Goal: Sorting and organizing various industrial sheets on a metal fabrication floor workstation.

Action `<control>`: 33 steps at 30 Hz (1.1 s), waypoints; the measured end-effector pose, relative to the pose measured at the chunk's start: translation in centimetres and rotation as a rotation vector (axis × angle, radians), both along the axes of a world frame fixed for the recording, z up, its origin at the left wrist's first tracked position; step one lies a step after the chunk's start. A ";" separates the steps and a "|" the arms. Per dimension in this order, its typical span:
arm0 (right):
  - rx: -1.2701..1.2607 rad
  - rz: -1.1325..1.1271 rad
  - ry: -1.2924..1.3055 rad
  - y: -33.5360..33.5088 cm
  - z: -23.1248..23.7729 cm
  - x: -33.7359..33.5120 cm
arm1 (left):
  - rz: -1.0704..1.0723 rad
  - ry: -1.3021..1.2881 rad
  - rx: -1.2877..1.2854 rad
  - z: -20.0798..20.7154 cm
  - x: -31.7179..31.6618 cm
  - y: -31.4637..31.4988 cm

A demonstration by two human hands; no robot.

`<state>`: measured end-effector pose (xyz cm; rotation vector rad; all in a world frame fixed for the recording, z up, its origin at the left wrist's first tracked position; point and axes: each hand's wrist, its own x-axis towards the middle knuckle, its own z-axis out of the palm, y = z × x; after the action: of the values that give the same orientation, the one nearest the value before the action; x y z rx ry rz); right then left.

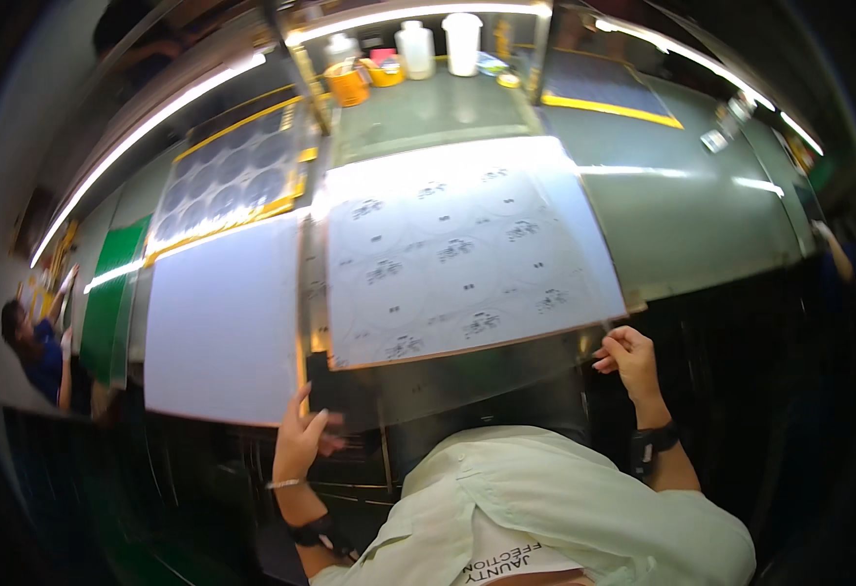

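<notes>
A clear film sheet (487, 379) hangs just past the front edge of a white panel. The panel carries a printed sheet (457, 249) with rows of large circles and small dark marks. At the film's right corner, my right hand (629, 363) is closed in a pinch on it. My left hand (303, 439) is near the film's left end, its fingers apart and partly blurred. It is beside the front corner of a plain white panel (223, 322), and I see nothing held in it.
Behind the panels lies a yellow-edged sheet with round shapes (228, 176). White bottles (415, 51) and rolls of orange tape (348, 86) stand at the back. A green sheet (113, 293) is near a person (42, 352) at far left. Another person's arm (835, 252) shows at far right.
</notes>
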<state>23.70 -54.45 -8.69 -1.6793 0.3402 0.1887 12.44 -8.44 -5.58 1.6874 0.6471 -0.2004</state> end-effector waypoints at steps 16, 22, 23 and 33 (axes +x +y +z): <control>-0.509 -0.103 -0.328 -4.1 -3.2 4.3 | 0.302 -0.298 0.092 -4.1 5.9 -3.4; -0.657 -0.084 -0.493 -3.8 -3.0 4.2 | 0.325 -0.315 0.077 -4.8 6.0 -3.7; -0.673 -0.081 -0.500 -3.8 -3.1 4.2 | 0.336 -0.323 0.072 -4.9 6.2 -3.8; -0.740 -0.083 -0.571 -2.4 -4.8 4.1 | 0.394 -0.519 0.644 -8.5 6.2 -2.6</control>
<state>27.83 -56.83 -13.49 -2.3402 0.0355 -0.5375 18.61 -11.06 -14.09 2.0546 0.6648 0.7790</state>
